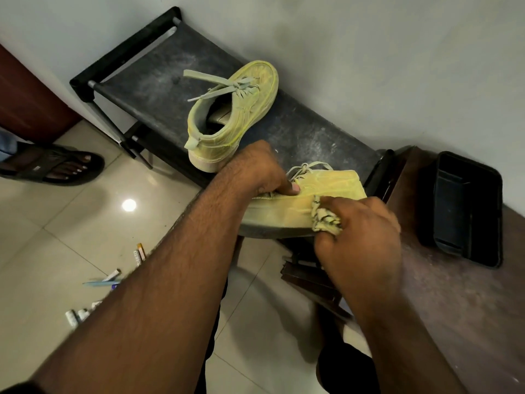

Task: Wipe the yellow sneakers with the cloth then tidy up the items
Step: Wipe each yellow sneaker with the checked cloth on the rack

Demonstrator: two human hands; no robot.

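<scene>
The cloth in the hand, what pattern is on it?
Pale yellow cloth with dark stripes, seen in the head view.

No text can be read; the small white label on the black rubber sandal (pixel 56 167) is too blurred.

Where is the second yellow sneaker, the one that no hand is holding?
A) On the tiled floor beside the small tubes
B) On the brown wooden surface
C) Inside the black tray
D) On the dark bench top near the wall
D: the free sneaker stands on the dark bench by the wall, while the left hand holds the other sneaker and the right hand presses the cloth against it.
</scene>
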